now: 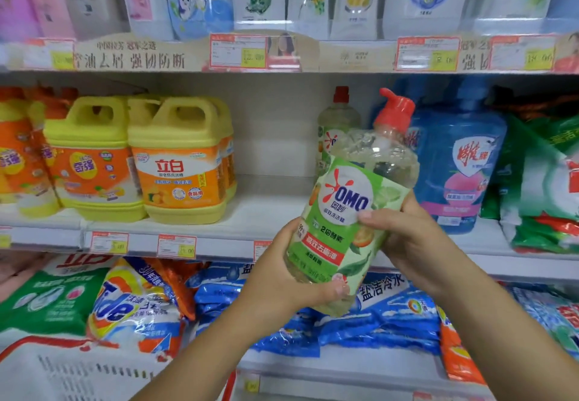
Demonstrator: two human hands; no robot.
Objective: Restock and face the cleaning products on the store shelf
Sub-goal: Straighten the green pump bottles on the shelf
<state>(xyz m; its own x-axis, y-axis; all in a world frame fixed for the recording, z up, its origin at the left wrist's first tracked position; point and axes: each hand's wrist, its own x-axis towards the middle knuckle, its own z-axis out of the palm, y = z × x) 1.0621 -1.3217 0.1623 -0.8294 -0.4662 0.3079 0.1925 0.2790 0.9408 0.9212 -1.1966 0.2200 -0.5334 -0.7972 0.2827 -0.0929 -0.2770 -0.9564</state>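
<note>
A clear OMO dish-soap bottle (354, 209) with a green label and a red pump cap is tilted to the right in front of the middle shelf (269, 209). My left hand (282, 278) grips its lower part from the left, thumb across the base. My right hand (407, 237) holds its right side, fingertips on the label. A second bottle of the same kind (336, 125) stands upright at the back of the shelf, behind the held one.
Yellow detergent jugs (178, 162) stand left of a bare gap on the middle shelf. A blue jug (460, 168) and green bags (545, 187) stand to the right. Refill pouches fill the upper shelf, powder bags (134, 303) the lower. A white basket (62, 372) sits bottom left.
</note>
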